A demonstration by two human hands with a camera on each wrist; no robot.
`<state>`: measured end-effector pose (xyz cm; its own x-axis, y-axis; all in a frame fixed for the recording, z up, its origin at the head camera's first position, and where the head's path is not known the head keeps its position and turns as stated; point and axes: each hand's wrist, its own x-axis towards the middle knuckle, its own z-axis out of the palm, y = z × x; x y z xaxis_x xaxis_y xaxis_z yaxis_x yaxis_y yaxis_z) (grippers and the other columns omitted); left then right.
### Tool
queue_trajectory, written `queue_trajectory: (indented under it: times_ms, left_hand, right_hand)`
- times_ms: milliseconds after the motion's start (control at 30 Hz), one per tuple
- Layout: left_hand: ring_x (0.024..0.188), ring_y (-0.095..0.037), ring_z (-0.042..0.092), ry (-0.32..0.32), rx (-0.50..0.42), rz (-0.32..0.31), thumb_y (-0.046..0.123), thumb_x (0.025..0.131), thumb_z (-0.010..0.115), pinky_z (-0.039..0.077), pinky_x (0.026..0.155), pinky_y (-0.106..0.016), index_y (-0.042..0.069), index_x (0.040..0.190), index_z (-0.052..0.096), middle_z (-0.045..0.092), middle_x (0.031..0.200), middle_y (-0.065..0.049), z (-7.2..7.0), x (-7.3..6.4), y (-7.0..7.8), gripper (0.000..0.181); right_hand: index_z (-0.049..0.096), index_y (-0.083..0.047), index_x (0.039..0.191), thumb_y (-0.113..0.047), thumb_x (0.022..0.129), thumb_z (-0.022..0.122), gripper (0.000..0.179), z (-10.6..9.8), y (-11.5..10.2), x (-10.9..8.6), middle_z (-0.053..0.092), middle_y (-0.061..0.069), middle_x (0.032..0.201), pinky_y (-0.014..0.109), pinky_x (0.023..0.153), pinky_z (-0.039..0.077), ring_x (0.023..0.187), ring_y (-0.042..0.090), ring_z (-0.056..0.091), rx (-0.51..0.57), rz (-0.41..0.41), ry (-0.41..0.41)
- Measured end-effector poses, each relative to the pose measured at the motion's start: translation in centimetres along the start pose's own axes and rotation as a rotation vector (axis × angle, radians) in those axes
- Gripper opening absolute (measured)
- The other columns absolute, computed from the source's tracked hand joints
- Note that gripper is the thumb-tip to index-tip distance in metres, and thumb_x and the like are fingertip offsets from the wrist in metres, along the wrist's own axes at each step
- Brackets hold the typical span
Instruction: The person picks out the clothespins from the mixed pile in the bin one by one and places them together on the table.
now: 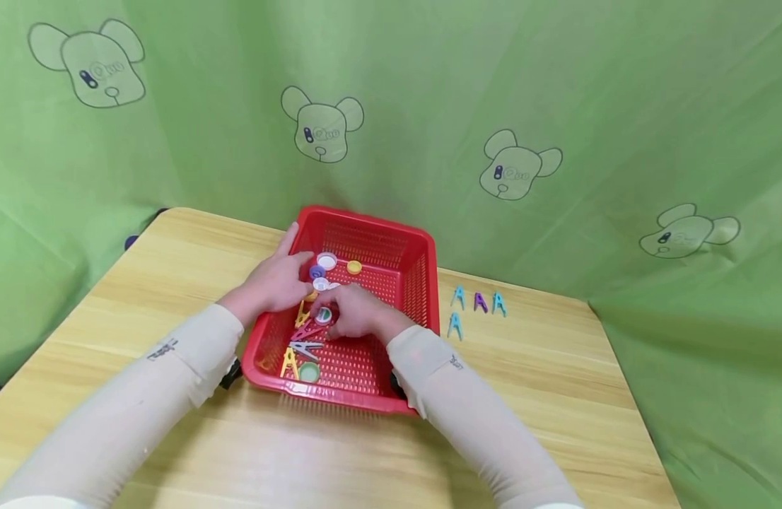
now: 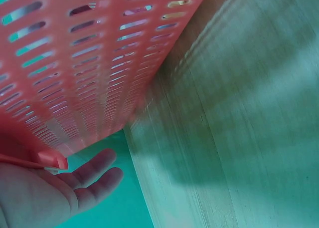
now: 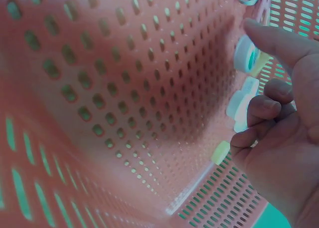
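My left hand (image 1: 278, 281) rests over the left rim of a red plastic basket (image 1: 423, 247). In the left wrist view, two of its fingers (image 2: 99, 175) extend loosely outside the basket. Inside, my right hand (image 1: 356, 311) reaches down to the left part of the floor. Its thumb and bent fingers stand apart around a white bottle cap with a green top (image 1: 324, 316). A white cap (image 1: 321, 284), a blue-purple cap (image 1: 317, 272) and a yellow clothespin (image 1: 302, 314) lie between the hands. A pink clothespin (image 1: 307, 330) and a grey clothespin (image 1: 307, 348) lie nearer the front.
Another yellow clothespin (image 1: 290, 363) and a green cap (image 1: 310, 372) lie at the basket's front left. A clear-white cap (image 1: 327, 261) and a yellow cap (image 1: 354, 267) lie farther back. Right of the basket, several blue clothespins (image 1: 454, 325) and a purple clothespin (image 1: 481, 302) lie on the wooden table (image 1: 544, 382).
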<state>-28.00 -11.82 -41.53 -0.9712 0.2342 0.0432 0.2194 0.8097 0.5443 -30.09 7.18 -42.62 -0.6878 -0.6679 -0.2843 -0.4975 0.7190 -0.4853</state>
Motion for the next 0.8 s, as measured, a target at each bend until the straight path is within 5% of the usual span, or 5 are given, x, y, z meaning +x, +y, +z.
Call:
queue_trajectory:
  times_ms: [800]
  left_hand:
    - [0.142,-0.043,0.029,0.017,0.008,0.018,0.017,0.089,0.069,0.048,0.099,-0.052,-0.004,0.146,0.047,-0.014,0.165,-0.015,0.1,0.1,-0.1,0.065]
  right_hand:
    - [0.070,-0.026,0.099,-0.024,0.075,0.089,0.030,0.5,0.2,1.2,0.063,-0.010,0.100,0.031,0.091,0.048,0.095,0.013,0.056,-0.040,-0.016,-0.032]
